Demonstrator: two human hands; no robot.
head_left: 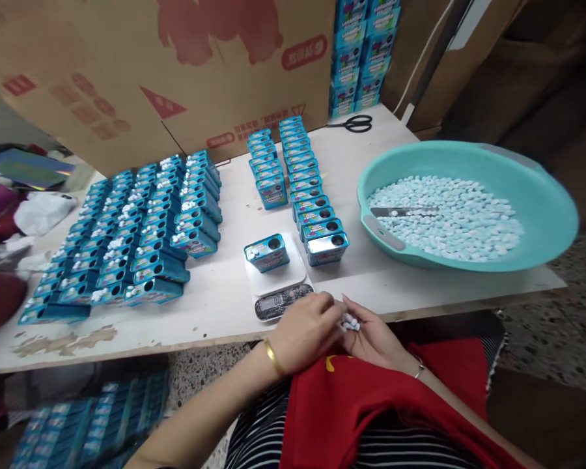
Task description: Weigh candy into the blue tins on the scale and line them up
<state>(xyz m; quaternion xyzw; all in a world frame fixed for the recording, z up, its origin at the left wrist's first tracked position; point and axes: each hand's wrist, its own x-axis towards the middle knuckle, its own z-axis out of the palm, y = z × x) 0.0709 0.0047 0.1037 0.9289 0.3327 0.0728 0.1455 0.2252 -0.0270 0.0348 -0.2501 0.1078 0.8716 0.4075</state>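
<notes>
Nearest my remote viewpoint, a red apron spread below the right hand, which was cupped palm-up around small white candies. Its fingers curved loosely, so a slight tilt could have sent pieces onto the cloth or the floor. The left hand arched over that palm, fingers curled inward; I could not tell whether its hidden tips pinched a candy. It sat just beside a digital scale, where a stray nudge might have upset a reading. A single blue candy tin stood upright on the plate, its round hole uppermost, liable to topple if knocked. Off to the left, tin rows bore loose candies on their tops, which a sweeping forearm could have scattered. Farther back, black scissors lay near a cardboard box.
</notes>
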